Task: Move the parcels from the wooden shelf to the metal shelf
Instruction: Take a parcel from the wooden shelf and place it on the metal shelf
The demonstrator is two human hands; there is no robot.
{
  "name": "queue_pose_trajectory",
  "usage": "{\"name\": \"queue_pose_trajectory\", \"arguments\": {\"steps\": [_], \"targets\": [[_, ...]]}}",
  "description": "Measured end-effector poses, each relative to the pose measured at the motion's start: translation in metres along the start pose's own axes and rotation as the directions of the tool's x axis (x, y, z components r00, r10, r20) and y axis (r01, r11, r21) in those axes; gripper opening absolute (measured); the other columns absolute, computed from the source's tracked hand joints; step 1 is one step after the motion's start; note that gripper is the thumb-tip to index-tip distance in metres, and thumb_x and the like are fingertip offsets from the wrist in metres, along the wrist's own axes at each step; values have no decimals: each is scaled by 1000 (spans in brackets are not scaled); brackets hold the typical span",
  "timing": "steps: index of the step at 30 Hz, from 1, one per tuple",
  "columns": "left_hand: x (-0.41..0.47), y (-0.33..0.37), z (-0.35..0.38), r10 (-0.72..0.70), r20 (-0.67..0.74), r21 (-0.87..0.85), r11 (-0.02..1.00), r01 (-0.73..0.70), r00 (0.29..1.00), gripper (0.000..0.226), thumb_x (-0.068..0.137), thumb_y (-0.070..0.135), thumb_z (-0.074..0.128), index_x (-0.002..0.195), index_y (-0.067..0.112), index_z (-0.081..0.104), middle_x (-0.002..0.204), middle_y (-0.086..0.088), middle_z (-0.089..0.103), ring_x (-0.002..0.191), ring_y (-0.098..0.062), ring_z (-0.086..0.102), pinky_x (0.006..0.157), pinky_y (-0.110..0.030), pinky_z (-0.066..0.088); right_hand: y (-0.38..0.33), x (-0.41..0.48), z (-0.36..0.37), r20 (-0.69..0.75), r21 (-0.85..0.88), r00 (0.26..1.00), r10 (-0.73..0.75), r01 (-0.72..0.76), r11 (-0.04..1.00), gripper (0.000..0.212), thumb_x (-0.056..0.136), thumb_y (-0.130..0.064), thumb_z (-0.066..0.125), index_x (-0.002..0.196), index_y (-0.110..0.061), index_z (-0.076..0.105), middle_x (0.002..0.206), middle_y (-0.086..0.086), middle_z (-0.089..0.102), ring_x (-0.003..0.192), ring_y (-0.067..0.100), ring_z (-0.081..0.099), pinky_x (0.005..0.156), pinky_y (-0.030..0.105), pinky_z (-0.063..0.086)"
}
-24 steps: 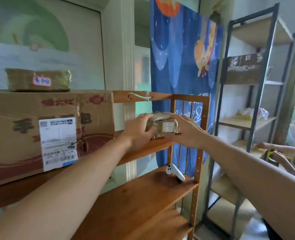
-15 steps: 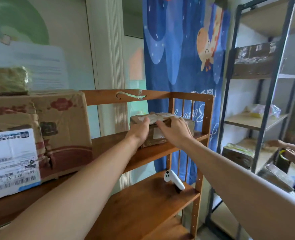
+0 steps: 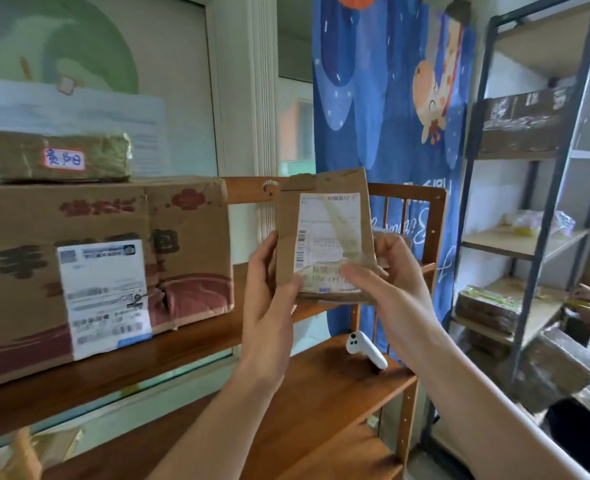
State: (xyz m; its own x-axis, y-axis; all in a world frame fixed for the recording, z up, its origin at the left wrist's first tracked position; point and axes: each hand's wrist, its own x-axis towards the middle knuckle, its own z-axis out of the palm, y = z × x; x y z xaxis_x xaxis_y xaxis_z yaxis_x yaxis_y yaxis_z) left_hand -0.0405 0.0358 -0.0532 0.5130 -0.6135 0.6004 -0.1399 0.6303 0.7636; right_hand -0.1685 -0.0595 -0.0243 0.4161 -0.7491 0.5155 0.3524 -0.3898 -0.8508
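Both hands hold a small brown parcel [image 3: 324, 233] tipped upright, its white label facing me, just above the wooden shelf [image 3: 321, 386]. My left hand [image 3: 269, 292] grips its left edge and bottom corner. My right hand [image 3: 387, 271] grips its right side, thumb across the label's lower edge. A big cardboard box [image 3: 99, 265] with a white label stands on the wooden shelf at the left, and a flat taped parcel [image 3: 54, 157] lies on top of it. The metal shelf [image 3: 543, 199] stands at the right and carries several parcels.
A white controller [image 3: 366, 351] lies on the wooden shelf's lower board. A blue cartoon curtain [image 3: 383, 109] hangs behind. Another person's hands [image 3: 588, 303] work at the metal shelf's lower right, near a brown parcel [image 3: 556, 368].
The small parcel lay flat on the wooden shelf's board under my hands. It is now lifted off the board and turned upright toward me.
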Motion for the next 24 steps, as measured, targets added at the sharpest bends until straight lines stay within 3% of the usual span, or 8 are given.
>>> {"name": "queue_pose_trajectory", "arguments": {"steps": [6,9,12,15,17,19,22,24], "targets": [[-73,61,-56,-54,64,-31,998,56,996,42,89,18,66,121,30,41,120,1,74,117,-27,70,82,-33,63,-17,-97,36,53,201,998,-43,31,979,51,68,-23,84,112,-23,60,118,3,73,115,33,70,97,58,56],[-113,91,-84,-49,-47,-152,988,41,998,76,82,16,75,135,53,36,126,-1,71,119,-25,71,88,-39,61,-29,-149,70,199,213,980,2,-45,976,89,61,-42,94,140,-32,53,134,5,69,125,34,66,100,51,56],[-155,115,-115,-36,-91,-57,998,31,995,108,73,26,84,137,80,14,135,5,61,130,-27,63,104,-54,51,-36,-189,107,188,259,978,93,-141,955,110,56,-20,95,151,-37,41,128,7,74,120,31,70,102,58,52],[-186,144,-150,-65,-136,-19,998,63,989,99,81,34,73,155,58,13,133,18,59,128,-17,62,103,-53,51,-55,-202,133,109,388,982,152,-183,903,91,62,-11,83,142,-36,48,122,16,70,106,30,75,87,52,61],[-200,165,-175,-92,-241,-122,990,64,966,66,85,36,65,143,56,41,129,4,67,125,-29,64,91,-48,55,-70,-205,150,92,425,980,179,-201,883,59,73,-8,76,126,-30,60,116,14,70,104,38,72,77,47,59],[-217,186,-195,-105,-323,-90,993,80,940,47,86,37,66,131,47,55,126,-9,75,118,-39,69,89,-53,57,-84,-208,171,88,347,978,187,-206,915,25,69,-20,78,91,-29,72,103,16,73,108,46,68,85,55,55],[-249,206,-217,-131,-296,-25,991,129,946,82,77,30,79,144,53,38,124,-7,77,107,-31,77,87,-56,60,-103,-220,201,156,142,984,82,-105,984,14,68,-40,83,75,-30,78,93,13,77,105,34,72,97,57,51],[-272,217,-221,-140,-324,-13,990,144,936,90,67,26,83,144,47,41,125,0,77,109,-26,77,79,-52,63,-112,-229,218,332,120,943,36,-80,990,8,73,-47,80,80,-43,81,85,-11,80,89,4,75,89,37,53]]}}
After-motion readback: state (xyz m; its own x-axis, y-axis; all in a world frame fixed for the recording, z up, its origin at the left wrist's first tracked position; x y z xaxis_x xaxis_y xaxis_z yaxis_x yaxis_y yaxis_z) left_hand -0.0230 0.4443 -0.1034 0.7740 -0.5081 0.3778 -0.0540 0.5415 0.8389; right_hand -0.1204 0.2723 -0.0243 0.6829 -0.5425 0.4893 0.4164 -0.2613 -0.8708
